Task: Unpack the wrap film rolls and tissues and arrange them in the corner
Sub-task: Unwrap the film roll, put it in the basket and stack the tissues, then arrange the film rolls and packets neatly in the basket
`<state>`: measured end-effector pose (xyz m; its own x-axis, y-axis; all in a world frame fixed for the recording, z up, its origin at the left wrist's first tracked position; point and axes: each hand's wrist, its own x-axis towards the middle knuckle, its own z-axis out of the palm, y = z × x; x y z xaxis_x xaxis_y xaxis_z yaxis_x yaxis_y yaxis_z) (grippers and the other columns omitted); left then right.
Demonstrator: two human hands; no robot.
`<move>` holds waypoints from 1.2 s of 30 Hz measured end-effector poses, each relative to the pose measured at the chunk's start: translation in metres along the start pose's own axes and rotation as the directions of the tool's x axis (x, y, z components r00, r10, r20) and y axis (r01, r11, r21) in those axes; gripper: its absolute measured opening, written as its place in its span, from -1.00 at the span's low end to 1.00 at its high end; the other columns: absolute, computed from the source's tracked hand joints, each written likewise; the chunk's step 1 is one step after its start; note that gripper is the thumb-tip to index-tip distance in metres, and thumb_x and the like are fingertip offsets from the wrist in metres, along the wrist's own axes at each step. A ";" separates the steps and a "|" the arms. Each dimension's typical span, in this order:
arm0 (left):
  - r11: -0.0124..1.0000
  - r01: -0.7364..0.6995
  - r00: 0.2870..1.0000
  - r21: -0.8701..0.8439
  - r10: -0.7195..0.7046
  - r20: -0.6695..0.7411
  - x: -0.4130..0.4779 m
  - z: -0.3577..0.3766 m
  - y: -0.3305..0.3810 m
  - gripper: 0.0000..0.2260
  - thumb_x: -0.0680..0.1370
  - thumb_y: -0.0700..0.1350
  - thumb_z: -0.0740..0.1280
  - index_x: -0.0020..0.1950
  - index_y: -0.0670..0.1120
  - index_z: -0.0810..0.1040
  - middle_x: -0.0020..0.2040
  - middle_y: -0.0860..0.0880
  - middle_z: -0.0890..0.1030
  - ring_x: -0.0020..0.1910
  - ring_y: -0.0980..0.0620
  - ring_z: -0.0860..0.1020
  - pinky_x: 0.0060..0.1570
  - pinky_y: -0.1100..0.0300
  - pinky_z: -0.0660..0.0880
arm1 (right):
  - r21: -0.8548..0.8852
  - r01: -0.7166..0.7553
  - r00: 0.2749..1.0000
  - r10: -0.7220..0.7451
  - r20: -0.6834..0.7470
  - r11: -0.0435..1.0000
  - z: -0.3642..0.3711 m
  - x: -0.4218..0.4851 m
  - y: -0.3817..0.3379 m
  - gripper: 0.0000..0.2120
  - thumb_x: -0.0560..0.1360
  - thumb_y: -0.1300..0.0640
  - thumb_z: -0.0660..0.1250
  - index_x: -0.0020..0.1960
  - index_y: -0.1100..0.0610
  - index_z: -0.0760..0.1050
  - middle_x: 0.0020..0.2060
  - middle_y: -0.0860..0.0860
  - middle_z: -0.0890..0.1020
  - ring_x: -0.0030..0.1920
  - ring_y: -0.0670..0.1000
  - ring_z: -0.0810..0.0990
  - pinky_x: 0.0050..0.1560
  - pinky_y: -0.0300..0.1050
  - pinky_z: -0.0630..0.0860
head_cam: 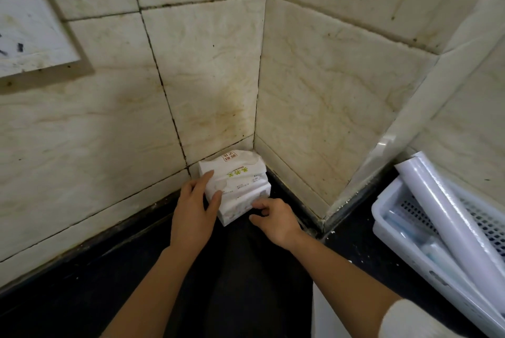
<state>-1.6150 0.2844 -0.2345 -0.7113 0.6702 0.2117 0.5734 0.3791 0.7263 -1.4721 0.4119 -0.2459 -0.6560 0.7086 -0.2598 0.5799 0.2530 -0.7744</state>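
A stack of white tissue packs [240, 184] with green and red print sits on the black counter, pushed into the corner where the two tiled walls meet. My left hand [194, 209] rests flat against the stack's left side, thumb on top of a pack. My right hand [273, 217] touches the lower front right corner of the stack with curled fingers. White wrap film rolls [448, 217] lie slanted in a white basket [393, 231] at the right.
The black counter [136, 283] runs along stained cream wall tiles. A white pipe or trim [410, 124] slants down the right wall beside the basket. A white board [27, 23] hangs on the left wall.
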 end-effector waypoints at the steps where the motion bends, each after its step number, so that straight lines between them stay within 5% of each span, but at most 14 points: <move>1: 1.000 0.003 1.000 0.013 -0.003 -0.010 -0.002 -0.002 0.005 -0.56 0.58 0.04 0.26 0.45 0.11 0.29 0.34 -0.05 0.37 0.22 0.02 0.42 0.14 0.18 0.37 | -0.005 0.001 1.000 -0.002 -0.010 1.000 -0.005 -0.007 0.001 -0.65 0.46 0.12 0.43 0.23 0.15 0.56 0.15 0.00 0.61 0.16 0.00 0.56 0.15 -0.17 0.48; 6: 0.999 -0.015 0.999 0.048 0.017 -0.040 -0.037 0.009 0.057 -0.55 0.58 -0.04 0.27 0.45 0.01 0.25 0.42 -0.12 0.25 0.38 -0.07 0.24 0.22 0.18 0.26 | -0.019 0.035 0.994 -0.037 -0.102 0.999 -0.043 -0.061 0.021 -0.80 0.47 0.11 0.42 0.08 0.08 0.61 -0.06 -0.08 0.61 -0.06 -0.12 0.56 -0.06 -0.33 0.43; 11: 0.988 -0.150 0.971 0.027 0.143 0.193 -0.102 0.058 0.117 -0.58 0.58 -0.07 0.26 0.43 -0.02 0.29 0.40 -0.09 0.30 0.38 -0.04 0.26 0.29 0.13 0.34 | -0.063 0.064 0.968 -0.077 -0.238 0.996 -0.101 -0.124 0.056 -0.92 0.47 0.17 0.39 -0.09 0.00 0.59 -0.15 -0.15 0.56 -0.17 -0.27 0.54 -0.18 -0.48 0.42; 16: 0.973 -0.229 0.916 -0.007 0.218 0.337 -0.130 0.108 0.167 -0.57 0.59 -0.04 0.22 0.46 -0.01 0.28 0.46 -0.04 0.25 0.45 0.04 0.17 0.36 0.22 0.22 | -0.033 0.013 0.876 -0.027 -0.482 0.999 -0.165 -0.164 0.097 -0.86 0.43 0.22 0.38 -0.18 -0.02 0.53 -0.28 -0.09 0.57 -0.31 -0.18 0.51 -0.23 -0.33 0.40; 21: 0.918 -0.389 0.835 0.080 0.314 0.452 -0.133 0.160 0.221 -0.56 0.60 0.01 0.17 0.47 -0.04 0.26 0.50 -0.08 0.21 0.48 -0.03 0.14 0.42 0.11 0.23 | -0.021 -0.112 0.807 0.078 -0.585 0.994 -0.225 -0.189 0.150 -0.91 0.45 0.16 0.36 -0.06 0.02 0.55 -0.12 -0.07 0.59 -0.15 -0.08 0.54 -0.19 -0.31 0.38; 25: 0.866 -0.481 0.745 0.133 0.325 0.582 -0.135 0.202 0.244 -0.50 0.63 0.06 0.06 0.55 -0.04 0.10 0.59 -0.11 -0.01 0.56 -0.05 -0.07 0.52 0.04 -0.03 | -0.155 -0.300 0.830 0.177 -0.529 0.941 -0.257 -0.183 0.190 -0.65 0.48 0.07 0.35 0.24 0.11 0.48 0.17 0.04 0.52 0.04 0.01 0.53 0.00 -0.17 0.43; 29: 0.857 -0.465 0.735 0.223 0.234 0.636 -0.132 0.230 0.246 -0.48 0.63 0.16 -0.09 0.57 0.03 -0.04 0.59 -0.11 -0.18 0.55 -0.06 -0.26 0.50 0.01 -0.23 | -0.277 -0.335 0.858 0.170 -0.485 0.901 -0.273 -0.154 0.203 -0.52 0.48 -0.05 0.33 0.32 0.12 0.39 0.23 0.08 0.47 0.19 0.10 0.46 0.18 -0.03 0.44; 36: 0.866 -0.438 0.759 0.241 0.213 0.615 -0.134 0.243 0.231 -0.35 0.48 0.36 -0.31 0.55 0.18 -0.15 0.58 0.00 -0.27 0.44 0.06 -0.47 0.45 0.08 -0.34 | -0.434 -0.312 0.863 0.062 -0.501 0.845 -0.261 -0.109 0.213 -0.49 0.40 -0.10 0.36 0.24 0.12 0.36 0.16 0.07 0.47 0.16 0.11 0.44 0.20 0.10 0.43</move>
<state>-1.2883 0.4373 -0.2538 -0.1679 0.9820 -0.0866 0.9060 0.1883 0.3790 -1.1510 0.5606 -0.2325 -0.2884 0.9574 0.0169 0.9047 0.2782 -0.3228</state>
